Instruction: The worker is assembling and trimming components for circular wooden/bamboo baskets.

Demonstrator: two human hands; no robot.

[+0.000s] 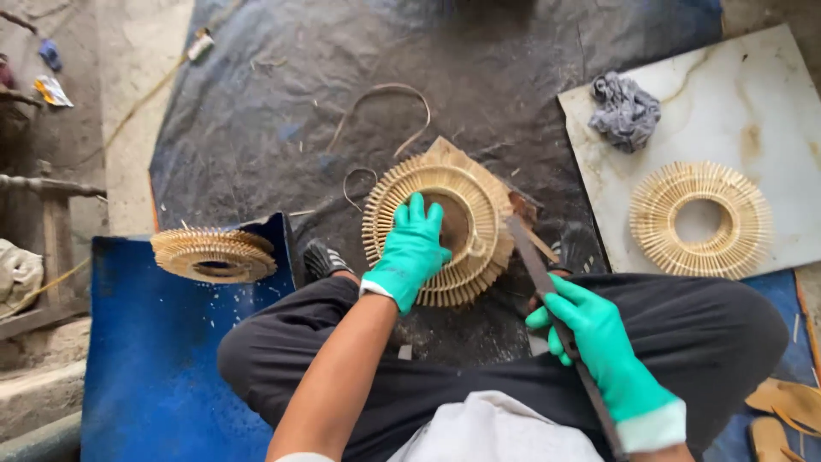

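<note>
Rattan ring [457, 192]: round slatted wheel of pale sticks with a hollow centre, lying on the dark tarp [256, 111] just in front of my crossed legs.
Left hand [409, 252]: green glove, fingers spread flat and pressing on the ring's near-left rim; pinning it, not gripping around it.
Right hand [599, 334]: green glove, fingers wrapped tight around a long dark blade [534, 265]; its tip reaches the ring's right edge, touching or just beside, I cannot tell which.
Step, my read: trimming or shaving the stick ends on the right rim while the left hand steadies.
Next move, my read: calls for keeping the ring pinned flat and the blade angled away from the left fingers; turning the ring would bring fresh edge to the blade.
Marble slab [770, 94]: right of me, bears a second finished-looking ring [701, 220] and a crumpled grey rag [624, 111], apart from each other.
Blue mat [154, 359]: left, a third ring [214, 254] at its top edge.
Loose cane strip [385, 90]: curled on the tarp beyond the ring.
Containers: none in view.
</note>
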